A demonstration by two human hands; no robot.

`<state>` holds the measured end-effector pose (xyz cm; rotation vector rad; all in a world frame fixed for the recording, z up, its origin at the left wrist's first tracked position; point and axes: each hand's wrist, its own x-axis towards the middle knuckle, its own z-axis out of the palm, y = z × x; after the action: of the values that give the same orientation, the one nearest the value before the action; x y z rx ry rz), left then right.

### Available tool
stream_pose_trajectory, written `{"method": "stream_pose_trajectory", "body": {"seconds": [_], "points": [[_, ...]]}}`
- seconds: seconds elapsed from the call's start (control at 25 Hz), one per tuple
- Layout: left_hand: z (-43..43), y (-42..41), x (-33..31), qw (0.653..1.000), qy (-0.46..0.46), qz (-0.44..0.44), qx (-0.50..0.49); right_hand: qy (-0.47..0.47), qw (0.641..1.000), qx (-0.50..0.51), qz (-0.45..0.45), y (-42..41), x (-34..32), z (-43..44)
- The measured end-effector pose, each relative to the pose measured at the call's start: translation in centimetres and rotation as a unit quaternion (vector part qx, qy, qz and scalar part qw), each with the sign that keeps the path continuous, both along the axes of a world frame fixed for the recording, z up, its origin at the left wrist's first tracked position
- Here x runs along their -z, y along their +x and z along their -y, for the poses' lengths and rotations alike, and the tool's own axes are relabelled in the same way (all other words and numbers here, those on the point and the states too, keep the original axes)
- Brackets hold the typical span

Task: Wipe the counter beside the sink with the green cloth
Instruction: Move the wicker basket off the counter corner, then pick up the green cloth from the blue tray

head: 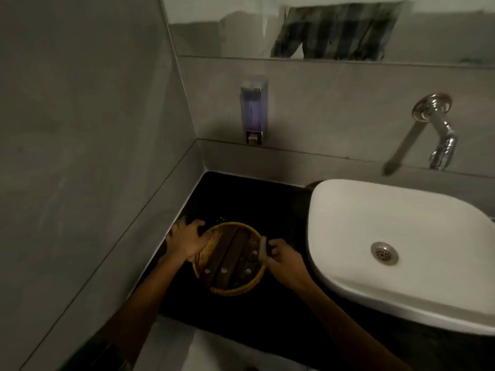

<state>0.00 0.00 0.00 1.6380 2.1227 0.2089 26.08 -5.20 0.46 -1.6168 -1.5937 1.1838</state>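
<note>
A round yellow wicker basket [206, 250] holding several dark sachets stands on the black counter [241, 199], left of the white sink [401, 295]. My left hand [184, 241] grips the basket's left rim. My right hand [284, 257] holds the right rim, fingers pinched around a small pale piece at the edge. No green cloth is visible in this view.
A wall-mounted soap dispenser [253, 111] with purple liquid hangs above the counter's back edge. A chrome tap [439, 129] juts out over the sink. Grey tiled walls close the counter at the left and back. A mirror [321, 25] runs above.
</note>
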Motion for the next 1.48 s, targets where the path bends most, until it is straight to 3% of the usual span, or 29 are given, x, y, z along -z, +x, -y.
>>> {"method": "stream_pose_trajectory", "body": {"seconds": [0.12, 0.2, 0.32, 0.52, 0.8, 0.96, 1.04, 1.12, 1.24, 1.32, 1.4, 1.48], "points": [[0.4, -2.5, 2.2, 0.993, -0.05, 0.102, -0.044, -0.147, 0.986, 0.021, -0.072, -1.9, 1.5, -0.9], [1.4, -2.3, 2.1, 0.988, -0.023, 0.133, -0.077, -0.174, 0.973, 0.079, -0.13, -2.4, 1.9, -1.2], [3.8, -0.3, 0.9, 0.983, 0.016, 0.168, -0.071, -0.118, 0.981, 0.133, -0.073, -1.0, 2.1, 1.6], [10.3, 4.4, 1.9, 0.966, -0.042, 0.252, -0.037, -0.103, 0.976, 0.19, 0.005, 4.9, 1.9, 10.7], [14.8, 10.9, 4.4, 0.976, -0.045, 0.212, 0.029, -0.095, 0.981, 0.162, 0.053, 11.1, 3.6, 15.7], [14.6, 15.1, 0.8, 0.991, 0.095, 0.097, 0.012, -0.076, 0.989, 0.118, 0.056, 16.5, 2.5, 16.4], [14.8, 20.5, -1.6, 0.977, 0.168, 0.123, 0.043, -0.059, 0.986, 0.138, 0.075, 21.9, 1.5, 17.5], [15.4, 27.6, -3.4, 0.959, 0.186, 0.18, 0.115, -0.05, 0.97, 0.215, 0.101, 28.8, 0.7, 18.9], [16.4, 37.8, -4.7, 0.9, 0.217, 0.305, 0.222, -0.051, 0.916, 0.369, 0.148, 39.8, 0.3, 20.5], [16.9, 44.8, -4.7, 0.863, 0.236, 0.33, 0.301, -0.072, 0.884, 0.422, 0.187, 46.9, 0.4, 21.1], [17.5, 51.6, -3.5, 0.835, 0.213, 0.308, 0.404, -0.144, 0.87, 0.4, 0.249, 52.8, 1.1, 21.1], [18.0, 57.4, -0.9, 0.791, 0.182, 0.236, 0.535, -0.248, 0.863, 0.318, 0.305, 56.9, 2.2, 20.6]]}}
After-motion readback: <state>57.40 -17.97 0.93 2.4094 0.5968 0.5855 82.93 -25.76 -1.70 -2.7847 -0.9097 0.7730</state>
